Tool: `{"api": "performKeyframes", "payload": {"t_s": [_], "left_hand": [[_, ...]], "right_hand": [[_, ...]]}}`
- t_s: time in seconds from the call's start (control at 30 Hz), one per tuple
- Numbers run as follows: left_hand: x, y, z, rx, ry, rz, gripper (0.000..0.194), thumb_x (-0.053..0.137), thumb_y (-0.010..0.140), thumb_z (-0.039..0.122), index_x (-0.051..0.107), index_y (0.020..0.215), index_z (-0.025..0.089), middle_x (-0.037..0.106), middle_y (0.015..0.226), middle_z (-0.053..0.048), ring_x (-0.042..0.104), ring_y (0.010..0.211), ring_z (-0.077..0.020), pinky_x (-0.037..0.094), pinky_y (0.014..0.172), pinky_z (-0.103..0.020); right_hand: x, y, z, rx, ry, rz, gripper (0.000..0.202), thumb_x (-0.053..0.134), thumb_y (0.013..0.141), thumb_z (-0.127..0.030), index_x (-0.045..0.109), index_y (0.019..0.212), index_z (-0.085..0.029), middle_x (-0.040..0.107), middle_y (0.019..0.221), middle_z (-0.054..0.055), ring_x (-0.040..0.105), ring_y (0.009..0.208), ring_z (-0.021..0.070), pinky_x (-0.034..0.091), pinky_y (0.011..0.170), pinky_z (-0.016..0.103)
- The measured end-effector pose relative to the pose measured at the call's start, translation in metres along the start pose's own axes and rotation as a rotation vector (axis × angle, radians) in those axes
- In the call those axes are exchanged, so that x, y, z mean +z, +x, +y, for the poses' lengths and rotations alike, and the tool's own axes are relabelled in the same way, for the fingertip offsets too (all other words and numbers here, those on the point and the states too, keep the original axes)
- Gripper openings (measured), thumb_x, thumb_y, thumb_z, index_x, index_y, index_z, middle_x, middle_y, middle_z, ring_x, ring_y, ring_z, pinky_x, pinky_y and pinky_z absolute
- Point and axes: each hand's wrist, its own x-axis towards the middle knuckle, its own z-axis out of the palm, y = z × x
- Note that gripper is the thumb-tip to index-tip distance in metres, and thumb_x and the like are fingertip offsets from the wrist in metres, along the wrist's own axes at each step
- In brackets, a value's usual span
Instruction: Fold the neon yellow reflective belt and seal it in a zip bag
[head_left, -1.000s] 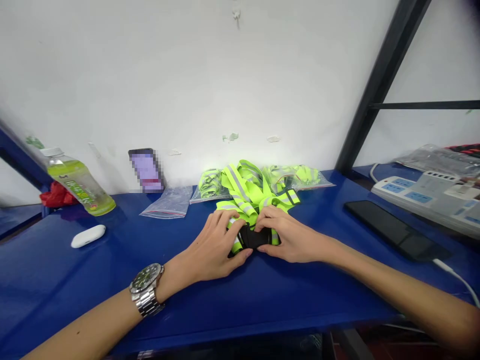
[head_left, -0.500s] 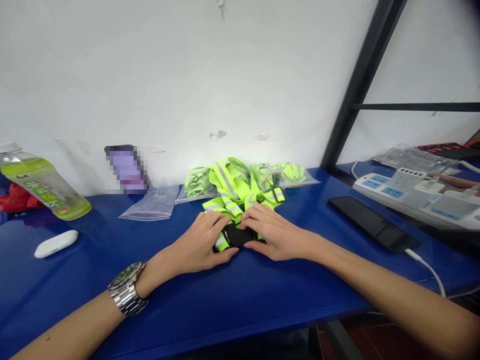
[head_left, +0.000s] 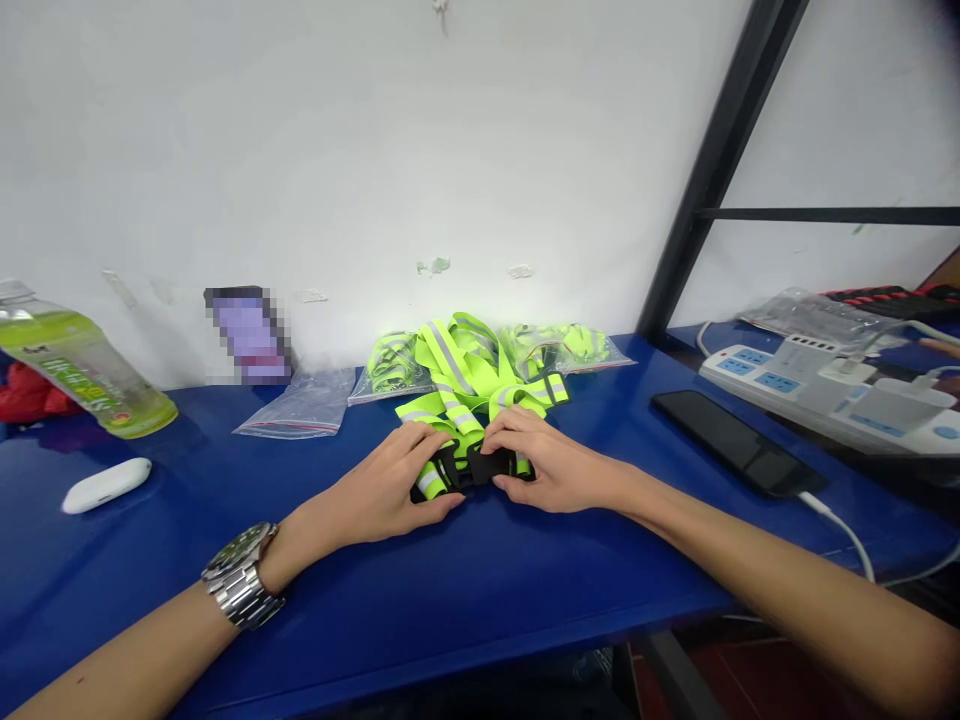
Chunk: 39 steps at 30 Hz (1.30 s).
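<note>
Both of my hands are at a black plastic buckle on a fluorescent yellow-green reflective strap harness [head_left: 471, 362]. The fingers of my left hand [head_left: 401, 478] are closed around the buckle's pronged half [head_left: 453, 468]. My right hand [head_left: 551, 462] pinches the socket half [head_left: 487, 467] between thumb and fingers. A narrow gap shows between the halves, with the prongs partly visible. Behind the hands, the straps, with grey reflective stripes, lie in a loose heap. My fingers hide parts of the buckle and the strap ends.
Bagged straps lie left [head_left: 394, 368] and right [head_left: 592, 348] of the harness. An empty zip bag [head_left: 296, 405], propped phone [head_left: 247, 335], drink bottle [head_left: 90, 370] and white case [head_left: 106, 486] are on the left. A charging phone [head_left: 731, 440] and power strip [head_left: 810, 390] are on the right.
The buckle halves, pressed together before, now show a gap with the prongs partly out. My left hand has moved slightly left with its half. The view has shifted a little.
</note>
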Motion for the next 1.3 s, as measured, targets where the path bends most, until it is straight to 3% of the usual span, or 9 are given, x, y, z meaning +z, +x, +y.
{"api": "performKeyframes", "payload": {"t_s": [0.37, 0.53, 0.63, 0.8, 0.97, 1.13, 1.3], "left_hand": [[0.001, -0.007, -0.012, -0.071, 0.009, 0.068, 0.056, 0.057, 0.085, 0.049, 0.046, 0.131, 0.019, 0.053, 0.123, -0.013, 0.056, 0.109, -0.0261, 0.049, 0.095, -0.041], [-0.003, -0.009, -0.016, -0.141, 0.025, 0.247, 0.058, 0.058, 0.085, 0.048, 0.042, 0.134, 0.02, 0.056, 0.127, -0.012, 0.055, 0.116, -0.027, 0.048, 0.097, -0.04], [-0.002, -0.008, -0.013, -0.185, -0.012, 0.346, 0.066, 0.061, 0.084, 0.048, 0.035, 0.138, 0.02, 0.058, 0.125, -0.012, 0.058, 0.114, -0.0264, 0.049, 0.095, -0.039], [0.003, -0.008, -0.01, -0.181, -0.085, 0.424, 0.071, 0.066, 0.08, 0.048, 0.033, 0.136, 0.021, 0.059, 0.123, -0.011, 0.059, 0.114, -0.0256, 0.05, 0.096, -0.04], [0.006, -0.009, -0.01, -0.113, -0.075, 0.404, 0.074, 0.069, 0.079, 0.046, 0.03, 0.137, 0.023, 0.057, 0.125, -0.01, 0.059, 0.115, -0.0242, 0.05, 0.098, -0.039], [0.006, -0.012, -0.01, -0.045, -0.018, 0.395, 0.072, 0.069, 0.08, 0.045, 0.031, 0.137, 0.023, 0.057, 0.125, -0.011, 0.057, 0.117, -0.0245, 0.05, 0.098, -0.039], [0.005, -0.01, -0.009, -0.019, 0.004, 0.392, 0.07, 0.067, 0.081, 0.046, 0.032, 0.137, 0.022, 0.057, 0.125, -0.012, 0.057, 0.114, -0.0258, 0.053, 0.091, -0.04]], "right_hand": [[-0.011, -0.008, 0.011, 0.044, -0.065, 0.074, 0.025, 0.06, 0.086, -0.026, 0.057, 0.11, -0.019, 0.055, 0.109, 0.009, 0.048, 0.103, 0.0232, 0.042, 0.093, 0.041], [-0.019, -0.013, 0.018, 0.109, -0.045, 0.248, 0.023, 0.055, 0.09, -0.03, 0.055, 0.111, -0.02, 0.053, 0.11, 0.01, 0.05, 0.106, 0.0229, 0.043, 0.093, 0.039], [-0.018, -0.012, 0.017, 0.119, -0.028, 0.29, 0.023, 0.054, 0.091, -0.032, 0.053, 0.112, -0.021, 0.053, 0.111, 0.009, 0.049, 0.109, 0.0229, 0.042, 0.095, 0.039], [-0.012, -0.011, 0.012, 0.124, -0.039, 0.207, 0.026, 0.053, 0.092, -0.035, 0.052, 0.114, -0.022, 0.053, 0.114, 0.01, 0.048, 0.112, 0.024, 0.041, 0.097, 0.041], [-0.011, -0.013, 0.01, 0.121, -0.074, 0.112, 0.029, 0.052, 0.091, -0.039, 0.053, 0.115, -0.023, 0.044, 0.137, 0.012, 0.037, 0.128, 0.0282, 0.034, 0.104, 0.048], [-0.011, -0.012, 0.01, 0.109, -0.057, 0.071, 0.032, 0.053, 0.091, -0.042, 0.054, 0.117, -0.024, 0.058, 0.125, 0.01, 0.045, 0.119, 0.0276, 0.038, 0.1, 0.047], [-0.009, -0.011, 0.006, 0.091, -0.096, 0.066, 0.034, 0.056, 0.089, -0.044, 0.056, 0.117, -0.024, 0.06, 0.121, 0.009, 0.048, 0.114, 0.0274, 0.038, 0.099, 0.047]]}}
